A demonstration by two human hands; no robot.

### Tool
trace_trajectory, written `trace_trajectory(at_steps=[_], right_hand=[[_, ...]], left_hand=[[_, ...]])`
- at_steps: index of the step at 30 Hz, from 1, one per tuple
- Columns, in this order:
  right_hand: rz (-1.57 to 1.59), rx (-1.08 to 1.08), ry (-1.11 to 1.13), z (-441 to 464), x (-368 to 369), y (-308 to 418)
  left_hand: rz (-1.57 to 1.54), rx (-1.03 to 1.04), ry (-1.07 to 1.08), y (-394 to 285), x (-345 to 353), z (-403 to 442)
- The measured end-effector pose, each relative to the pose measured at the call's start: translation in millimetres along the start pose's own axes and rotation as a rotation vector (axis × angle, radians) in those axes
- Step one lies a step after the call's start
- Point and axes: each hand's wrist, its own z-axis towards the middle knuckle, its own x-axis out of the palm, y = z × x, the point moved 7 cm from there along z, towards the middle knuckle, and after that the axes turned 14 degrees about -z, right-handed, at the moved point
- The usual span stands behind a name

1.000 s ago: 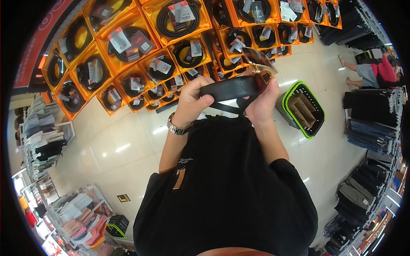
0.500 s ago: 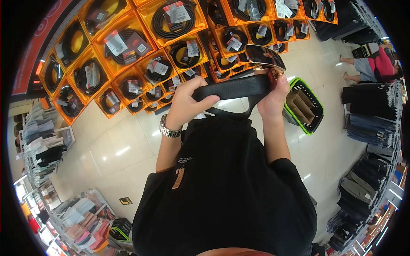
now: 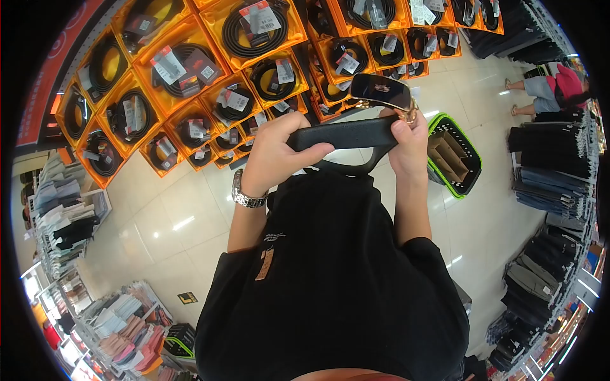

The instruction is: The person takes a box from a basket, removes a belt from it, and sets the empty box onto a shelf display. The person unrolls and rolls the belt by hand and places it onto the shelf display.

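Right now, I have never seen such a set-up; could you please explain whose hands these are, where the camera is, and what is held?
There is no machine here: these are a person's bare hands. The camera is worn on the head and looks forward and down. The left hand and right hand hold a black leather-like belt; its gold-rimmed buckle with a dark face is beside the right hand. Beyond them are orange open boxes with coiled black belts inside, most with tags. A dark basket with a green rim stands on the pale tiled floor.
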Motion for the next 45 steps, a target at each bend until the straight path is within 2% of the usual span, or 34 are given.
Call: trace_trajectory(at_steps=[3,11,20,22,25,27,29,30,31,34,36,39,40,45], right_hand=[[-0.049,-0.036,-0.115,-4.0,4.0,15.7],[-0.026,-0.019,-0.11,-14.1,16.4,21.5],[0.007,-0.053,-0.134,-10.4,15.3,33.7],[-0.005,-0.056,-0.123,-10.9,15.9,34.3],[-0.09,-0.047,-0.202,-12.1,4.6,26.1],[-0.046,-0.109,-0.25,-10.3,-12.8,21.2],[-0.016,-0.135,-0.217,-8.0,-22.4,21.7],[-0.046,-0.146,-0.246,-7.7,-27.8,23.0],[-0.076,-0.158,-0.275,-7.5,-34.5,23.6],[-0.086,-0.147,-0.249,-8.2,-39.8,19.9],[-0.119,-0.117,-0.264,-10.4,-42.6,14.1],[-0.16,-0.131,-0.331,-10.9,-43.4,10.2],[-0.233,-0.17,-0.329,-9.8,-45.6,7.9],[-0.196,-0.213,-0.389,-7.1,-51.0,20.8]], left_hand=[[0.056,0.069,-0.018,-6.7,4.1,0.8],[0.013,-0.007,-0.048,-6.5,12.0,4.0],[-0.162,0.074,0.008,-10.7,13.8,2.4],[0.057,0.023,-0.101,-16.0,12.3,3.7],[0.149,0.077,-0.14,-21.7,14.6,7.8],[0.133,0.034,-0.068,-13.7,10.5,8.2],[0.118,0.107,0.119,-13.8,15.1,9.7],[0.226,0.075,0.174,-8.6,9.5,11.8],[0.261,0.173,0.15,-8.5,1.8,15.4],[0.264,0.16,0.149,-1.5,-12.3,13.5],[0.047,0.185,0.096,-10.5,-17.7,8.4],[0.006,0.286,0.073,-24.9,-20.2,4.7],[0.029,0.3,0.065,-28.2,-19.6,4.7],[0.118,0.275,0.077,-35.2,-16.1,5.6]])
